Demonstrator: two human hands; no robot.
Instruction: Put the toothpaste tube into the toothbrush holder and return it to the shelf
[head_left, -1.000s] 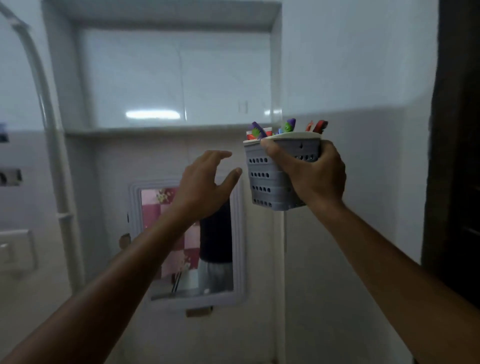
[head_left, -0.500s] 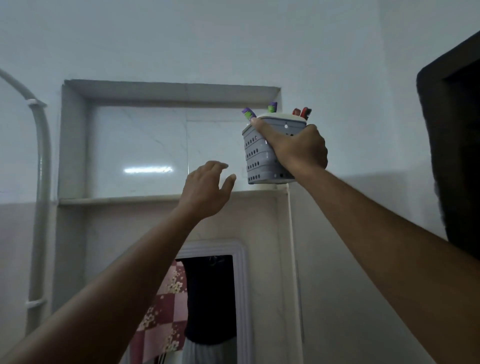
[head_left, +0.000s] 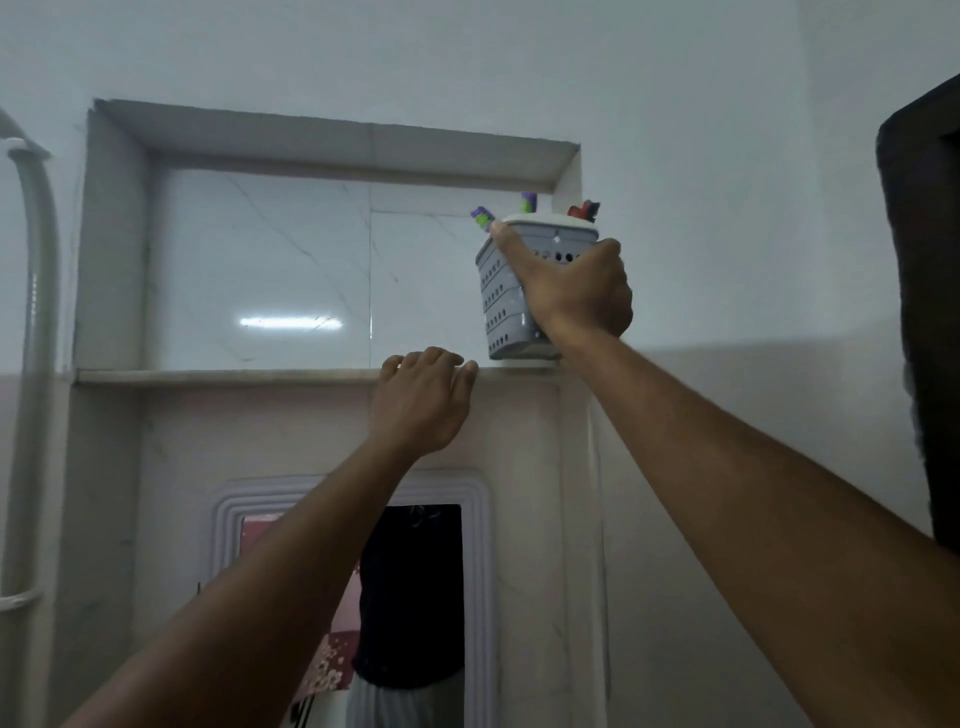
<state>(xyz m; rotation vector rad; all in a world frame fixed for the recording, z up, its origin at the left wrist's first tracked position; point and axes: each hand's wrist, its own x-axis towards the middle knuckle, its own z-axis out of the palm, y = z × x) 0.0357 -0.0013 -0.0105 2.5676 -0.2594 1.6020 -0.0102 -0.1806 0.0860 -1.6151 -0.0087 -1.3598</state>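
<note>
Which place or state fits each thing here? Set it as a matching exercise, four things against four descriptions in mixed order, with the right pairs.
Things:
1. right hand
2. left hand
3. toothbrush holder
4. mirror

Descriptions:
a. grey, with rows of holes, at the right end of the shelf
b. on the wall below the shelf
c. closed around the holder
d. empty, fingers at the shelf's front edge

Pairs: 1-c, 2-d, 3-a, 4-b
</note>
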